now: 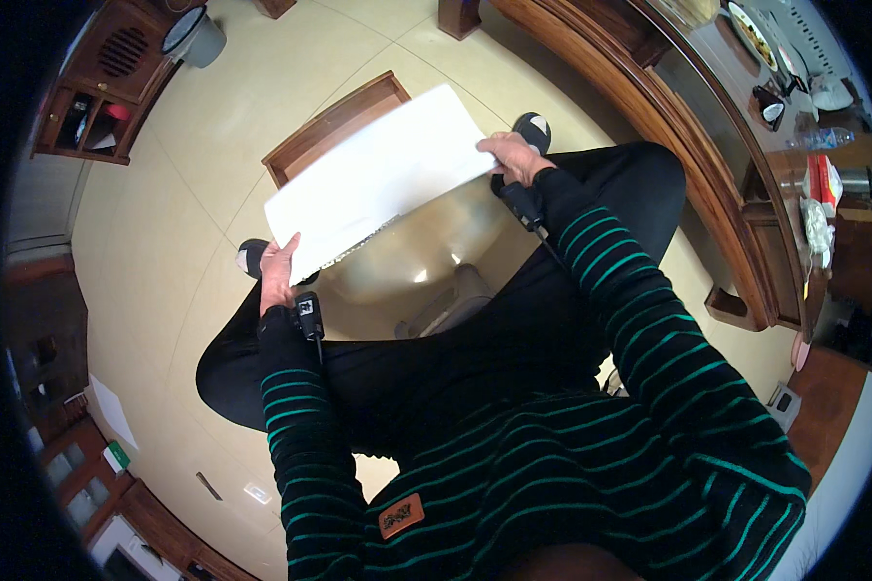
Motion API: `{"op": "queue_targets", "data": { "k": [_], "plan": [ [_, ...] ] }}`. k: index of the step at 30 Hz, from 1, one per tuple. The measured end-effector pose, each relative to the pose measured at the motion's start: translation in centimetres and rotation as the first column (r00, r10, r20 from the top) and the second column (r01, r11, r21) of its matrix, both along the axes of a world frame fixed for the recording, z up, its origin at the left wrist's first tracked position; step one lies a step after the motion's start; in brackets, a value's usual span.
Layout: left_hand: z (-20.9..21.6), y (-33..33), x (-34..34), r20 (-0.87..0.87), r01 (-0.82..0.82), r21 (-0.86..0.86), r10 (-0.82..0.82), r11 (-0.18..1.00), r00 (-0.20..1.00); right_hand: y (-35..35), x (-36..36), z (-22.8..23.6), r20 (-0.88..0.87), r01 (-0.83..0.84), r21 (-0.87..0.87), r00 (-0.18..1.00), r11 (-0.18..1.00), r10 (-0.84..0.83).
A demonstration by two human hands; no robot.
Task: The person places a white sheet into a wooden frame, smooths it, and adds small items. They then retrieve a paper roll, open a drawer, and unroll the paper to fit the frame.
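Observation:
A white, flat rectangular sheet (pixel 378 169) is stretched between my two hands, above the floor and in front of my bent legs. Its near edge looks speckled and uneven; whether it is paper or thin board I cannot make out. My left hand (pixel 279 266) grips the near left corner, thumb on top. At the right end, my right hand (pixel 513 157) pinches the sheet's edge. Beyond the sheet lies a wooden drawer (pixel 334 126), partly covered by it in this view. A grey object (pixel 460 302), its kind unclear, rests on the floor between my legs.
Along the right runs a long wooden cabinet (pixel 639 126) carrying dishes, a plastic bottle (pixel 824 137) and packages. A grey bin (pixel 196 39) stands at the far left beside a small wooden cabinet (pixel 102 82). Another white sheet (pixel 114 412) lies on the left floor.

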State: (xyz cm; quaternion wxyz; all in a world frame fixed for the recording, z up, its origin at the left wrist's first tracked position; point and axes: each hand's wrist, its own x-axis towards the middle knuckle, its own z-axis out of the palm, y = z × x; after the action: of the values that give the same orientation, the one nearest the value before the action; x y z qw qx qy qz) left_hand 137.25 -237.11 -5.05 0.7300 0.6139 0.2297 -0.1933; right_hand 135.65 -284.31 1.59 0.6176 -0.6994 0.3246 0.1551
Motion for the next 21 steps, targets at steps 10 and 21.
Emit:
{"op": "queue_targets", "data": {
  "k": [10, 21],
  "plan": [
    [-6.2, 0.7, 2.2, 0.258, 0.003, 0.101, -0.029, 0.995, 0.966, 0.9, 1.9, -8.2, 0.153, 0.074, 0.179, 0.983, 0.981, -0.102],
    [-11.7, 0.5, -0.1, 0.087, 0.025, 0.324, -0.056, 0.946, 0.995, 2.8, -0.6, -13.9, -0.03, 0.093, 0.131, 0.995, 0.987, -0.09]
  ]
}}
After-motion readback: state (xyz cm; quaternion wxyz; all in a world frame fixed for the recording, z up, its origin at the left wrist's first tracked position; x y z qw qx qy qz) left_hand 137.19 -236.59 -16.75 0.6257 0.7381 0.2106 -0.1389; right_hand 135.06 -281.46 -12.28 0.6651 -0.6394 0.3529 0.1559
